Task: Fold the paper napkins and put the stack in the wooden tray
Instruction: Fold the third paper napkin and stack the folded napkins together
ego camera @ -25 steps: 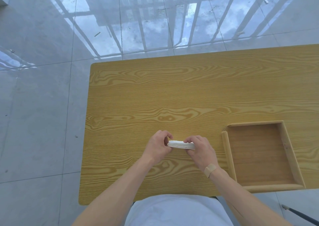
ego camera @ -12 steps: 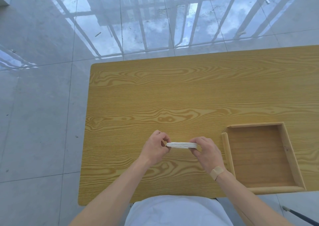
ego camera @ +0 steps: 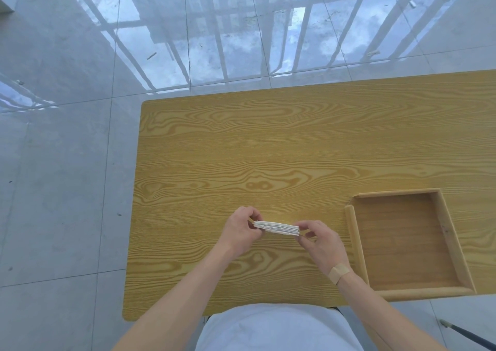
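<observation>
A thin stack of folded white paper napkins is held edge-on just above the wooden table. My left hand pinches its left end and my right hand pinches its right end, a plaster across that wrist. The wooden tray lies to the right of my right hand, near the table's front edge, with nothing inside it. The stack is outside the tray, a short way left of the tray's left rim.
The table's left edge and front edge are close to my arms. Shiny grey floor tiles surround the table. A dark rod lies on the floor at the bottom right.
My right hand has slid from over the stack's middle out to its right end. The stack now shows more of its length between my two hands and stays in about the same place.
</observation>
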Tool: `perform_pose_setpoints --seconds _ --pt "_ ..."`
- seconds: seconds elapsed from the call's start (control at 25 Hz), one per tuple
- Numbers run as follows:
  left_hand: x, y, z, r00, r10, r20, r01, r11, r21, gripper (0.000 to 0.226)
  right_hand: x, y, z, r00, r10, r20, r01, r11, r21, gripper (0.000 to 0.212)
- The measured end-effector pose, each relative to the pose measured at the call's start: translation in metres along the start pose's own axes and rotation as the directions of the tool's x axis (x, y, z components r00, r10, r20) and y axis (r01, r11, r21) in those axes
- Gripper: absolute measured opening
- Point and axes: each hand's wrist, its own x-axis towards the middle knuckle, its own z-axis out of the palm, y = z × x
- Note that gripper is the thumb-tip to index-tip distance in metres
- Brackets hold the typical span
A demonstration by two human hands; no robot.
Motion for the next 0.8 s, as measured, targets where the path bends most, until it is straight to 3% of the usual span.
perform_pose_setpoints --seconds 0.2,0.56,0.8 --pt "0.0 0.006 0.002 1.0 0.005 0.023 -0.005 1.0 -0.002 0.023 0.001 -0.005 0.003 0.999 0.029 -0.032 -0.027 0.998 0.06 0.026" --pt "-0.007 0.009 -0.014 0.995 0.014 0.096 -0.001 0.991 -0.133 0.016 -0.013 -0.011 -0.007 0.987 0.158 -0.03 -0.145 0.957 0.252 0.007" --pt "-0.013 0.021 -0.025 0.977 -0.016 0.211 0.082 0.948 -0.308 0.013 -0.035 -0.019 -0.009 0.965 0.26 -0.041 -0.189 0.792 0.58 0.01"
